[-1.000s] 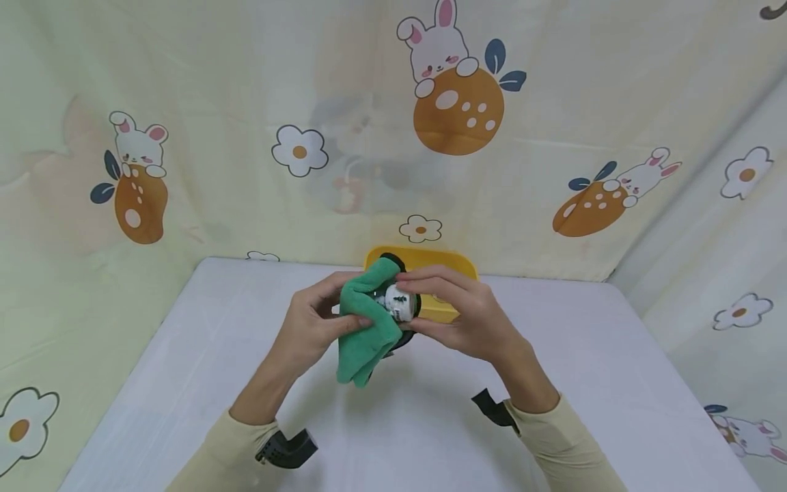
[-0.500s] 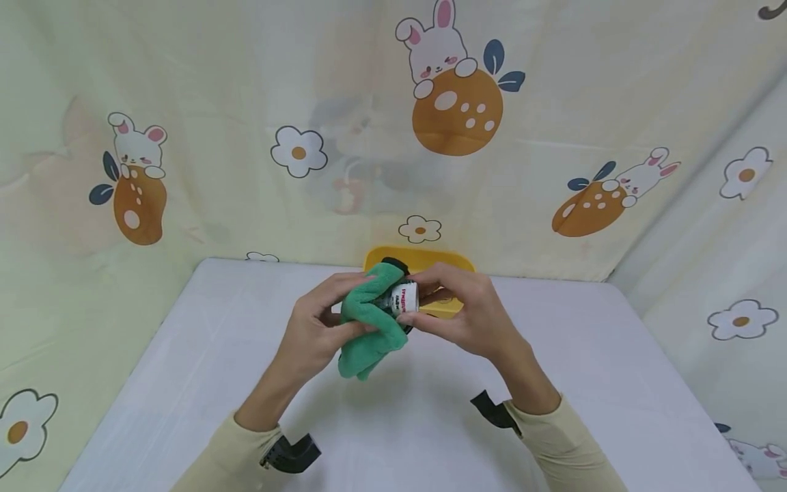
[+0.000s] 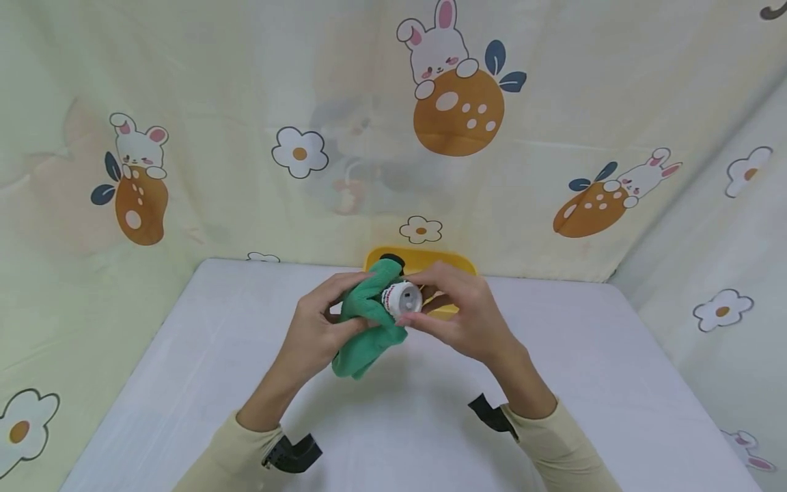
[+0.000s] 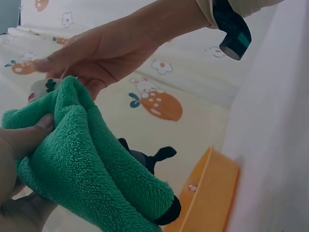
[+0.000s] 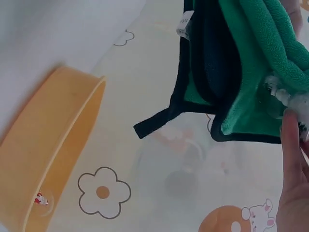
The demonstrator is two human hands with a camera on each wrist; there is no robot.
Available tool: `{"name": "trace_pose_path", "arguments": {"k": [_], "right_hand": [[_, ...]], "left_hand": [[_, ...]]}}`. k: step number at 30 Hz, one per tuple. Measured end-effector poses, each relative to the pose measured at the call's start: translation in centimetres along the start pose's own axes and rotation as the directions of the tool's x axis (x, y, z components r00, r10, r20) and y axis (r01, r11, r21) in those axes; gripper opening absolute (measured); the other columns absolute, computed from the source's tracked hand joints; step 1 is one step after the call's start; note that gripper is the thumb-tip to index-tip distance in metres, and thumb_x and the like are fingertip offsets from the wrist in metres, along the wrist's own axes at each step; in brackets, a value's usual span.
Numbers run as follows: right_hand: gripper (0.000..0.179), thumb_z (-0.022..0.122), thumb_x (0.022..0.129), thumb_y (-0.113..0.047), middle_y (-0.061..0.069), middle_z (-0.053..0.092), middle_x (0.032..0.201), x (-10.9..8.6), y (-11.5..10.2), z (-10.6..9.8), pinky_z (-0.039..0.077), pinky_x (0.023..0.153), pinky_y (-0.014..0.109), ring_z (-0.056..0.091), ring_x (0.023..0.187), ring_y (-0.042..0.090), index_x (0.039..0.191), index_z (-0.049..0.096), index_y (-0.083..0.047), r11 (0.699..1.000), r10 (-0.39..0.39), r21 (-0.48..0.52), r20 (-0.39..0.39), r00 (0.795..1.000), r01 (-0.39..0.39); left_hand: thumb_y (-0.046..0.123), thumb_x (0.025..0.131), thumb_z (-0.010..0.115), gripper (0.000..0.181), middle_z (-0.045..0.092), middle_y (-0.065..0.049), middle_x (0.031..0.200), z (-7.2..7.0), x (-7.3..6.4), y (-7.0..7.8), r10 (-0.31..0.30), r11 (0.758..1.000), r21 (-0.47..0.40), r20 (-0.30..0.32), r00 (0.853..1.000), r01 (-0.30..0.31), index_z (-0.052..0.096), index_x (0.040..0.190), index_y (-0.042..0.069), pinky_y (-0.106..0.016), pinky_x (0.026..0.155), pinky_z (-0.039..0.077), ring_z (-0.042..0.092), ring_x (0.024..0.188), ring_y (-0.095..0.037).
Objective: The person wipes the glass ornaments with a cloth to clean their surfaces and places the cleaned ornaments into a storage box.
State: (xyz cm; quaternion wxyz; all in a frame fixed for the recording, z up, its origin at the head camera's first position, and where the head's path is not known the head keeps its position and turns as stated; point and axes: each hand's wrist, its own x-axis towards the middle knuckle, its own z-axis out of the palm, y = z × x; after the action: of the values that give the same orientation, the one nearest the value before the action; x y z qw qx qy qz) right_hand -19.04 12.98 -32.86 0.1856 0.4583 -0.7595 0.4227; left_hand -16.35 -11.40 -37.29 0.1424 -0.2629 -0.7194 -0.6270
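My left hand (image 3: 322, 318) grips a green towel (image 3: 363, 348) with black edging, thumb on the near side. Folds of it lie round the clear end of a small snow globe (image 3: 404, 299). With thumb and fingers, my right hand (image 3: 461, 311) holds the globe's white printed base, whose round grey underside faces the head camera. In the right wrist view, a clear bulb with white shapes inside shows on the snow globe (image 5: 294, 104), against the towel. From the left wrist view, the towel (image 4: 91, 169) covers most of it. Both hands are raised over the table.
Behind the hands, a yellow plastic basin (image 3: 424, 258) stands at the table's back edge, by the rabbit-print curtain (image 3: 344, 82). A small red-and-white mark (image 5: 41, 198) shows inside the basin in the right wrist view. A white cover (image 3: 418, 424) lies on the table.
The snow globe has turned in my right hand: its printed side faced the camera before, and its grey underside does now. The towel's hanging end has shifted slightly left.
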Motion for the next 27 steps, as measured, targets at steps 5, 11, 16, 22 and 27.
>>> {"name": "trace_pose_path", "arguments": {"k": [5,11,16,22,27], "right_hand": [[0.051,0.071,0.087,0.005,0.004,0.063,0.117,-0.2,0.1,-0.3,0.062,0.082,0.031,0.067,0.104,0.017,0.137,0.063,-0.006,0.994,0.008,0.107,0.092,0.996,-0.018],[0.063,0.067,0.084,0.005,0.007,0.058,0.129,-0.1,0.4,-0.2,0.057,0.094,0.034,0.057,0.115,0.021,0.144,0.056,-0.006,0.993,-0.049,0.111,0.122,0.991,0.036],[0.066,0.077,0.083,0.005,0.008,0.059,0.135,0.3,0.4,0.6,0.049,0.106,0.031,0.055,0.123,0.024,0.144,0.055,-0.006,0.998,-0.058,0.019,0.102,0.993,0.056],[0.056,0.082,0.078,0.004,0.009,0.062,0.128,0.0,0.1,1.2,0.047,0.109,0.030,0.057,0.121,0.024,0.131,0.063,-0.003,0.997,-0.030,-0.067,0.047,0.998,0.033],[0.055,0.084,0.077,-0.002,0.006,0.059,0.124,0.2,-0.2,1.2,0.054,0.100,0.032,0.057,0.115,0.021,0.127,0.062,-0.004,0.991,-0.014,-0.131,0.047,0.999,0.020]], "left_hand": [[0.000,0.086,0.079,0.058,0.063,-0.004,0.135,-0.3,0.0,-0.1,-0.078,0.995,-0.068,-0.023,0.997,0.076,0.061,0.139,0.016,-0.036,0.088,0.061,0.065,0.116,-0.026],[0.001,0.086,0.080,0.058,0.062,-0.007,0.137,-0.5,0.0,0.1,-0.116,0.971,-0.213,-0.022,0.993,0.109,0.060,0.140,0.011,-0.038,0.092,0.060,0.062,0.122,-0.030],[0.008,0.087,0.081,0.061,0.058,-0.009,0.140,-0.1,0.0,0.2,-0.140,0.956,-0.258,0.027,0.990,0.142,0.057,0.143,0.010,-0.036,0.095,0.058,0.062,0.122,-0.030],[0.010,0.086,0.082,0.064,0.056,-0.010,0.142,0.2,0.0,0.2,-0.172,0.946,-0.269,0.055,0.983,0.181,0.056,0.144,0.012,-0.035,0.097,0.057,0.063,0.121,-0.030],[0.011,0.086,0.082,0.064,0.056,-0.010,0.141,0.0,0.0,-0.1,-0.172,0.945,-0.273,0.059,0.983,0.182,0.055,0.144,0.013,-0.034,0.096,0.058,0.064,0.120,-0.029]]}}
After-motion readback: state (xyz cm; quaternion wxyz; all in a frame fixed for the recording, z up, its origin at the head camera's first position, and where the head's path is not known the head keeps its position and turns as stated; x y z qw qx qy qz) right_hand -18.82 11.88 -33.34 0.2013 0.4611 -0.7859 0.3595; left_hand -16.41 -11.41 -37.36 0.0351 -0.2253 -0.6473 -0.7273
